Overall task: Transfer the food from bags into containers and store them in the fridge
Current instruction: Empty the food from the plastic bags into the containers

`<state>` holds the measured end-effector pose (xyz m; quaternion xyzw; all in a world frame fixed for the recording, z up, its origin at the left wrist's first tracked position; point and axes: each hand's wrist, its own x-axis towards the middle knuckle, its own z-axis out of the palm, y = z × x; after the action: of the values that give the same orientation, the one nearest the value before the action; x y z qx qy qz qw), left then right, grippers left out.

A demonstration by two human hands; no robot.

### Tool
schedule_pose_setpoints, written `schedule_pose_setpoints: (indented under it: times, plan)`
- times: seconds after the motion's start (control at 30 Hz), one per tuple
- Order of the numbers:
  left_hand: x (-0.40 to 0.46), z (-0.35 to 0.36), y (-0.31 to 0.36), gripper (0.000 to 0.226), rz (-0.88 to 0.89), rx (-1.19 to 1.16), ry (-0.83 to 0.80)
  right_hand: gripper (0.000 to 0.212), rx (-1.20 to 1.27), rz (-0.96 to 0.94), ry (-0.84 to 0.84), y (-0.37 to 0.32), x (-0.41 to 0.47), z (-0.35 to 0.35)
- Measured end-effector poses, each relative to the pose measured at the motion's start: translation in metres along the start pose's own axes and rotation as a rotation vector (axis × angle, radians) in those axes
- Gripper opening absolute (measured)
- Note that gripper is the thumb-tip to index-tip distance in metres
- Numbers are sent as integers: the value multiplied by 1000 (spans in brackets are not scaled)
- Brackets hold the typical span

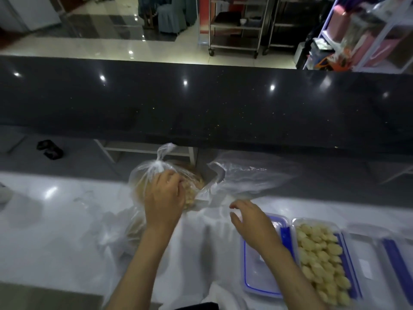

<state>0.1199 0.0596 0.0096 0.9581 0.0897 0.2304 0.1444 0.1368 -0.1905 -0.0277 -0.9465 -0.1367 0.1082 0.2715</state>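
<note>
A knotted clear plastic bag full of pale yellow food pieces sits on the white counter, and my left hand grips it from above with curled fingers. My right hand hovers just right of the bag, fingers loosely spread, holding nothing. Below that hand lies a blue-rimmed clear lid. Beside it a clear container is filled with the same yellow pieces. An empty, crumpled clear bag lies behind my right hand.
A raised dark stone ledge runs across the far side of the white counter. More limp plastic lies under my left forearm. Another container with blue clips stands at the far right. Black items sit far left.
</note>
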Motion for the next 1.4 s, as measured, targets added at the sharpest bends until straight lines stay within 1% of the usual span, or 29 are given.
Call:
schedule_pose_setpoints:
  times: [0.03,0.07,0.13,0.2,0.37,0.43,0.5,0.57,0.63,0.7,0.8,1.0,1.1,1.2,1.3,1.4]
  plan:
    - [6,-2,-7,9,-19,39,5,25,-112,-41,-9,-2,-2,1]
    - [12,-4,-14,13,-48,78,-9,27,-163,-62,-17,-6,-2,0]
    - [23,-5,-25,24,-122,126,-87,30,-194,-94,-27,-13,-1,1]
    - [32,-4,-36,36,-182,126,-182,31,-224,-122,-30,-19,1,3]
    - [49,10,-56,57,-235,138,-360,32,-244,-129,-6,-23,10,6]
    - [55,17,-60,60,-237,131,-402,33,-241,-111,-8,-22,14,6]
    - [61,23,-62,54,-252,68,-407,34,-240,-99,-26,-20,19,6]
    - [63,26,-64,40,-322,-55,-366,34,-229,-90,-50,-18,21,7]
    - [63,23,-65,32,-372,-162,-265,35,-219,-86,-66,-17,23,9]
    - [67,15,-61,25,-327,-212,-150,35,-206,-80,-81,-15,25,10]
    - [73,1,-55,22,-172,-221,-45,35,-180,-70,-80,-13,26,11]
    - [60,-19,-40,21,11,-260,63,32,-96,-73,-51,-11,26,9]
    - [54,-36,-30,24,117,-282,135,31,-7,-67,-37,-5,23,6]
    - [49,-57,-19,28,179,-324,183,26,145,-80,12,-3,23,2]
    - [44,-75,-10,27,201,-385,173,24,266,-63,46,-6,24,-5]
    - [36,-84,-3,24,203,-458,143,28,274,-36,26,-4,25,-5]
